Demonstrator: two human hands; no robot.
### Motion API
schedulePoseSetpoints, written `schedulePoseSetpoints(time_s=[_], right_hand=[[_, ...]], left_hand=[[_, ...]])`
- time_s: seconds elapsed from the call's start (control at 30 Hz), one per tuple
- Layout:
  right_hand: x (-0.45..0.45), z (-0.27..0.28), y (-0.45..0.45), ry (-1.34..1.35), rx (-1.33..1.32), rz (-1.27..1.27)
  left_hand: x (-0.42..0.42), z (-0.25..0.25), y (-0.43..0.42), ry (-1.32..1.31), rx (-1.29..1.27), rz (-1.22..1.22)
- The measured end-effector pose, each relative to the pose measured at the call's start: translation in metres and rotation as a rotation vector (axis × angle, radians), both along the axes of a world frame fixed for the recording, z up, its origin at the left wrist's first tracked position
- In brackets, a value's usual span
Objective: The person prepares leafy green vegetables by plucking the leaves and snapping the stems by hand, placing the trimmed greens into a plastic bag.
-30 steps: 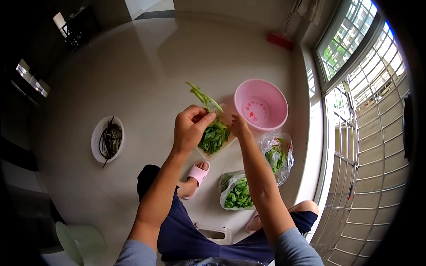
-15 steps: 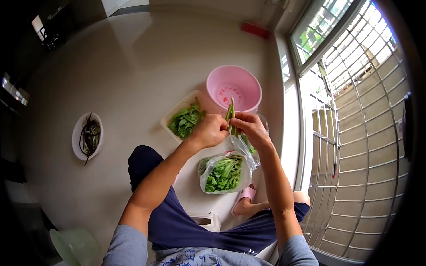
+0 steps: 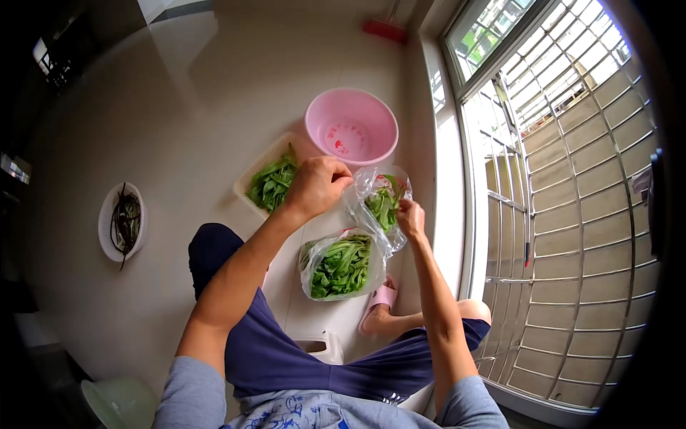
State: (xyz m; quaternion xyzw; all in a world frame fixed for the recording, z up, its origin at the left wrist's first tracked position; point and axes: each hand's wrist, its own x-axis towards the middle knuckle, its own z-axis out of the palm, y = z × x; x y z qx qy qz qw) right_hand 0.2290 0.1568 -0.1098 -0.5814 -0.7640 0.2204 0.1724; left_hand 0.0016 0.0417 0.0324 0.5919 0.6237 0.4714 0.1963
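My left hand (image 3: 320, 187) is closed, its fingertips pinched together beside the upper edge of a clear plastic bag (image 3: 361, 204). What the pinch holds, if anything, is hidden. Lower on the right, my right hand (image 3: 411, 218) is closed at that bag's right side, on leafy greens (image 3: 384, 206) that reach into the bag. Nearer my legs, a second plastic bag (image 3: 307, 280) stands wide at the mouth, full of green leafy vegetables (image 3: 341, 264). Left of my left hand, a cream basket (image 3: 245, 187) contains more loose leaves (image 3: 273, 184).
A pink basin (image 3: 351, 125) stands beyond the bags. Far left is a white oval basket (image 3: 107, 222) with dark long pods (image 3: 126, 218). A pale green tub (image 3: 118, 402) sits at lower left, a red broom (image 3: 384, 30) at the back. The barred window (image 3: 564, 214) borders the right.
My hands have moved apart from the green stems they held together. The right hand has gone down to the clear bag; the left has risen slightly. The view has shifted a little.
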Motion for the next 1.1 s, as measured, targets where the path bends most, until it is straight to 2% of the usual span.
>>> schedulePoseSetpoints(time_s=[0.07, 0.17, 0.23, 0.33, 0.4, 0.47, 0.53, 0.63, 0.67, 0.73, 0.77, 0.8, 0.9, 0.93, 1.03, 1.1], right_hand=[[0.002, -0.026, -0.021, 0.088, -0.208, 0.239], [-0.005, -0.057, -0.059, 0.094, -0.593, 0.343], [-0.016, -0.071, -0.082, 0.039, -0.608, 0.368], [-0.026, -0.101, -0.102, -0.15, -0.371, 0.352], [-0.031, -0.114, -0.105, -0.146, -0.355, 0.328], [-0.034, -0.127, -0.102, -0.2, -0.138, 0.288], [-0.036, -0.132, -0.094, -0.26, -0.228, 0.29], [-0.034, -0.143, -0.081, -0.493, 0.087, 0.345], [-0.033, -0.146, -0.078, -0.492, 0.082, 0.353], [-0.035, -0.141, -0.07, -0.679, -0.118, 0.322], [-0.034, -0.141, -0.071, -0.668, -0.011, 0.335], [-0.033, -0.141, -0.073, -0.669, -0.012, 0.335], [-0.031, -0.13, -0.075, -0.675, -0.233, 0.364], [-0.032, -0.119, -0.079, -0.679, -0.23, 0.36], [-0.033, -0.073, -0.091, -0.382, 0.008, 0.4], [-0.031, -0.029, -0.095, -0.388, 0.02, 0.436]], left_hand=[[0.001, 0.004, -0.004, -0.008, -0.041, -0.009], [0.002, 0.009, -0.007, -0.03, -0.111, -0.073], [0.003, 0.012, -0.008, -0.009, -0.162, -0.105], [0.003, 0.009, -0.007, -0.065, -0.112, -0.107], [-0.001, 0.011, -0.009, -0.068, -0.114, -0.092], [-0.003, 0.013, -0.012, -0.074, -0.116, -0.078], [-0.007, 0.013, -0.016, -0.073, -0.133, -0.085], [-0.014, 0.013, -0.021, -0.067, -0.17, -0.117], [-0.016, 0.013, -0.022, -0.068, -0.176, -0.111], [-0.02, 0.011, -0.024, -0.032, -0.175, -0.114], [-0.021, 0.01, -0.025, -0.034, -0.179, -0.112], [-0.022, 0.01, -0.025, -0.025, -0.178, -0.11], [-0.022, 0.008, -0.024, -0.006, -0.165, -0.121], [-0.022, 0.007, -0.023, 0.007, -0.155, -0.131], [-0.018, 0.008, -0.021, 0.014, -0.15, -0.149], [-0.013, 0.009, -0.019, 0.037, -0.162, -0.178]])
